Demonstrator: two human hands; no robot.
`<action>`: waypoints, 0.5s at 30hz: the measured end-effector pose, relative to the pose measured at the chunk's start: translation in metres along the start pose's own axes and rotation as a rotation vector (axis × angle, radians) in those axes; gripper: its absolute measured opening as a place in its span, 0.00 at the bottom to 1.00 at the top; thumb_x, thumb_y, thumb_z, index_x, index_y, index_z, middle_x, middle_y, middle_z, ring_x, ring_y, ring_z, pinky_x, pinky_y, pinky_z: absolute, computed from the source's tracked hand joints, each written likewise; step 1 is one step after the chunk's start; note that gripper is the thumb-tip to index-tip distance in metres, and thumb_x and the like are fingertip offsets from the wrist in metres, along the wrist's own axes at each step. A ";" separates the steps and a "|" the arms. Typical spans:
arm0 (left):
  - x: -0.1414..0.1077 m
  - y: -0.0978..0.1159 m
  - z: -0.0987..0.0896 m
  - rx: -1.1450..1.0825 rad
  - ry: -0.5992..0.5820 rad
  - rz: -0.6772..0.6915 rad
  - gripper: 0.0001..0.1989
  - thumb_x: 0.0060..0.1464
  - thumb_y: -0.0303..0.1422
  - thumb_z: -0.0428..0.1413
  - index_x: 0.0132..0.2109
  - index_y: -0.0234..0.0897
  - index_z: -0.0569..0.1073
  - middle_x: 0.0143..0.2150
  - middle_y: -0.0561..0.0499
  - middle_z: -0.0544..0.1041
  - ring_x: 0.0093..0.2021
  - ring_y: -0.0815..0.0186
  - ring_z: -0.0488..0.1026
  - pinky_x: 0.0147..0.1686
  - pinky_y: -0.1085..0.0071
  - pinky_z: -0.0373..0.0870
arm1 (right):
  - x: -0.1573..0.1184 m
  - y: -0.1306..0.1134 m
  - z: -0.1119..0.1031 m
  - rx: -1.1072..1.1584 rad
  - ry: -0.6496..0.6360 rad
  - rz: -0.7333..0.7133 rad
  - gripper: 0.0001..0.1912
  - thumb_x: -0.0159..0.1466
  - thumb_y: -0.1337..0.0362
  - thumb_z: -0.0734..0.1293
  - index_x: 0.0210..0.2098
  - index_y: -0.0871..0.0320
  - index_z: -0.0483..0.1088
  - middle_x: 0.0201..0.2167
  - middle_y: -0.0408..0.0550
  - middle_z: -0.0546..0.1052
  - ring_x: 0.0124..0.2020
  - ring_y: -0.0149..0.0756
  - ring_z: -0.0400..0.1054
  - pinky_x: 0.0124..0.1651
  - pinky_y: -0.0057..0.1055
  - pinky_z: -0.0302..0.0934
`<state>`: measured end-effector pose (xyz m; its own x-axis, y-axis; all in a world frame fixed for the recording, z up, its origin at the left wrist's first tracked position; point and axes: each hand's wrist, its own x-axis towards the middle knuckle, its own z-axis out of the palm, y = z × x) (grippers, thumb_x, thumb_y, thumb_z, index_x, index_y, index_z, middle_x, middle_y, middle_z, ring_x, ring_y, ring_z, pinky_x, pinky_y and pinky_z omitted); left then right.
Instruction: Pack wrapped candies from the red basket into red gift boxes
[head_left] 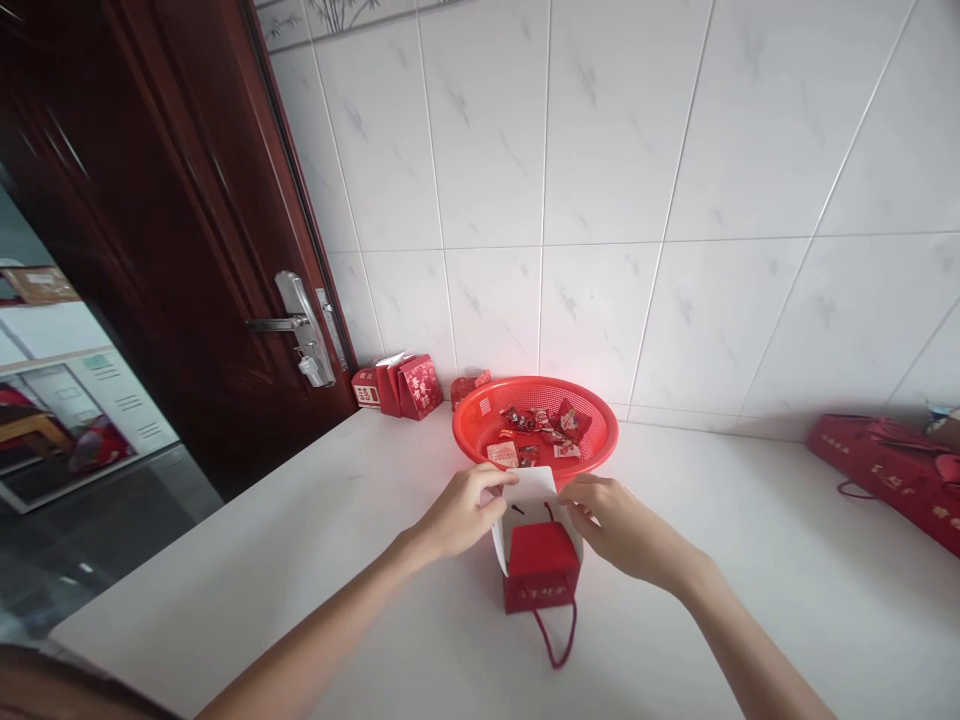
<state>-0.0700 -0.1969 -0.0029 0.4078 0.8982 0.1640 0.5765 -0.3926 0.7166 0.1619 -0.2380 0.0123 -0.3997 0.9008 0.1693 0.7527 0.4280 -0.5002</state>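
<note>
While my left hand (466,510) bends at the left edge of the open box (541,592), my right hand (619,522) curls at its right edge; they are apart, with the box between them, and I cannot tell whether either pinches the card. The box stands on the table (637,650) before me, red outside and white inside, one flap (534,484) up at the back, a cord (574,630) looping from its front. Just behind it, a red basket (476,428) holds red packets (574,421). Further left, small boxes (421,388) stand by the wall (491,300), near the door (187,220). Well to the right lies red packaging (874,462).
</note>
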 end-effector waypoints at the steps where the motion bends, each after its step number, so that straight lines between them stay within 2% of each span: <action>1: 0.002 -0.003 -0.001 -0.021 -0.006 -0.015 0.23 0.51 0.25 0.51 0.51 0.35 0.81 0.50 0.45 0.80 0.49 0.59 0.77 0.49 0.67 0.73 | 0.000 0.000 -0.001 0.025 0.000 0.021 0.16 0.67 0.70 0.56 0.27 0.56 0.70 0.25 0.44 0.69 0.23 0.31 0.58 0.27 0.30 0.53; 3: 0.005 -0.009 -0.003 -0.075 -0.035 -0.041 0.23 0.51 0.25 0.51 0.52 0.35 0.80 0.52 0.45 0.80 0.49 0.59 0.77 0.47 0.69 0.75 | 0.001 0.001 -0.003 0.078 -0.015 0.038 0.14 0.67 0.69 0.57 0.29 0.55 0.71 0.24 0.43 0.70 0.23 0.32 0.60 0.28 0.29 0.54; 5: 0.006 -0.011 -0.006 -0.102 -0.068 -0.036 0.22 0.51 0.25 0.51 0.51 0.37 0.81 0.53 0.46 0.79 0.49 0.60 0.77 0.46 0.69 0.75 | 0.000 0.002 -0.005 0.119 -0.039 0.029 0.14 0.67 0.67 0.58 0.31 0.55 0.73 0.27 0.44 0.73 0.26 0.34 0.64 0.30 0.30 0.58; 8: 0.006 -0.007 -0.011 -0.070 -0.076 0.025 0.16 0.55 0.30 0.54 0.47 0.39 0.82 0.51 0.47 0.80 0.51 0.59 0.76 0.51 0.67 0.73 | -0.002 0.002 -0.007 0.155 -0.055 -0.010 0.13 0.68 0.62 0.60 0.36 0.54 0.77 0.35 0.47 0.77 0.33 0.36 0.71 0.36 0.32 0.64; 12: 0.013 0.005 -0.021 -0.044 -0.044 0.140 0.14 0.61 0.38 0.55 0.46 0.41 0.82 0.52 0.46 0.79 0.55 0.58 0.75 0.57 0.65 0.70 | -0.004 0.001 -0.015 0.168 0.009 -0.040 0.15 0.70 0.58 0.59 0.43 0.51 0.78 0.41 0.49 0.79 0.37 0.38 0.73 0.40 0.35 0.67; 15: 0.031 0.012 -0.030 0.033 -0.064 0.170 0.15 0.62 0.40 0.54 0.46 0.40 0.82 0.50 0.46 0.80 0.52 0.58 0.76 0.53 0.66 0.71 | -0.006 0.006 -0.025 0.166 0.076 0.001 0.16 0.70 0.58 0.58 0.45 0.52 0.77 0.43 0.50 0.80 0.38 0.39 0.73 0.41 0.35 0.66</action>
<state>-0.0721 -0.1676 0.0309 0.5449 0.8044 0.2366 0.5181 -0.5449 0.6593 0.1817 -0.2392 0.0298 -0.3536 0.9070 0.2288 0.6540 0.4146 -0.6327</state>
